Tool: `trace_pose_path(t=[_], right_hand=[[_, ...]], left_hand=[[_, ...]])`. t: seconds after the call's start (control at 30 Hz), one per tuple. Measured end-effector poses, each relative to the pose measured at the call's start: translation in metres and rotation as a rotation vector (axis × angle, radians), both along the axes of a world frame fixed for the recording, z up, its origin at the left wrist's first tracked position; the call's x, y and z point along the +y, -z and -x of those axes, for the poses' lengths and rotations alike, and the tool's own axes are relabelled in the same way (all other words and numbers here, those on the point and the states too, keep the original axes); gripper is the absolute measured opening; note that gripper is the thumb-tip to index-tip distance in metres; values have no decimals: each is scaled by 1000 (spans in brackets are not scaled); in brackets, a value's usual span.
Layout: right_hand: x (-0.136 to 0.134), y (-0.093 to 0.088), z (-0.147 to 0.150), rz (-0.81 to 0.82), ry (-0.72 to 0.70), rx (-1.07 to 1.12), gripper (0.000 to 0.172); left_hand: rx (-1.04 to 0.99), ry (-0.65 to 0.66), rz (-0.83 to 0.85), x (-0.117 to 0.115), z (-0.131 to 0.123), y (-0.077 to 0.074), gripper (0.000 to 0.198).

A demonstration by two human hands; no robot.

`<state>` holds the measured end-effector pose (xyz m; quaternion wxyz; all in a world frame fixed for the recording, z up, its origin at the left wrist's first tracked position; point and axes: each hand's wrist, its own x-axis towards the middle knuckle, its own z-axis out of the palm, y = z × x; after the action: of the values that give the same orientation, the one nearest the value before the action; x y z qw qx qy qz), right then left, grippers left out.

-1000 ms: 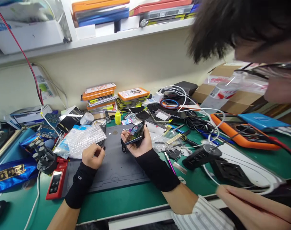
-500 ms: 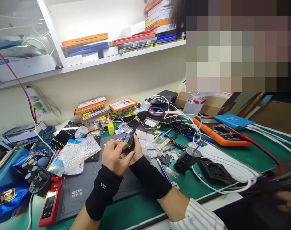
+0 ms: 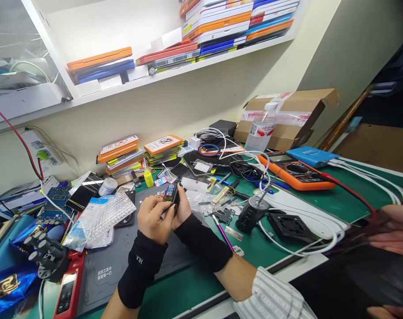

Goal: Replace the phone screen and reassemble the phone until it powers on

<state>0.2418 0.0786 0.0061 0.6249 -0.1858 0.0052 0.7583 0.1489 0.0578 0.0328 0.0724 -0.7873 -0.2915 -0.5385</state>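
Observation:
A small dark device like a phone (image 3: 172, 193), with bluish and greenish parts on its face, is held up between my hands above the grey work mat (image 3: 122, 261). My left hand (image 3: 154, 218) pinches its lower near side with bent fingers and thumb. Wrapped around its right side is my right hand (image 3: 182, 207), which supports it from behind. Both wrists wear black sleeves. My fingers cover part of the device, so its exact kind is unclear. Bubble wrap (image 3: 111, 217) lies left of my hands, and a purple pen-like tool (image 3: 224, 234) lies to the right.
A black cylindrical device (image 3: 249, 215), a black fan (image 3: 289, 226) and white cables stand right. Behind them are an orange multimeter (image 3: 299, 175) and a water bottle (image 3: 261, 128). A red-framed device (image 3: 67, 292) edges the mat. Another person's hand (image 3: 394, 232) is far right.
The device has turned more edge-on, and my left fingers have closed in on it. The view has swung right. The other person has leaned out of the upper right; their hand now shows lower right.

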Motion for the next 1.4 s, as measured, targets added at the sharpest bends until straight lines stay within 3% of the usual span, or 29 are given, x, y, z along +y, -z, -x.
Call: trace_pose_path(t=[0.47, 0.57, 0.83, 0.97, 1.0, 1.07, 1.2, 1.3, 1.4], right_hand=[[1, -4, 2, 16, 43, 60, 51], [4, -3, 3, 21, 43, 67, 52], [2, -1, 3, 19, 39, 70, 51], [1, -2, 2, 18, 42, 74, 52], [1, -3, 1, 18, 37, 78, 53], [1, -4, -1, 8, 21, 87, 55], [-2, -6, -4, -49, -15, 101, 56], [-6, -8, -5, -92, -49, 85, 49], [-9, -8, -6, -107, -66, 30, 43]], left_hand=[[-62, -54, -3, -1, 0, 2, 10], [-72, -40, -13, -1, -1, 4, 3], [-72, -25, -26, 0, 0, 2, 12], [-68, 17, 63, 7, 27, 0, 34], [-92, 11, 114, 8, 38, 1, 28], [-137, -34, 176, 10, 62, 6, 13], [-240, -183, 258, 4, 105, 24, 26], [-244, -245, 321, -7, 121, 36, 10], [-230, -257, 386, -13, 126, 43, 28]])
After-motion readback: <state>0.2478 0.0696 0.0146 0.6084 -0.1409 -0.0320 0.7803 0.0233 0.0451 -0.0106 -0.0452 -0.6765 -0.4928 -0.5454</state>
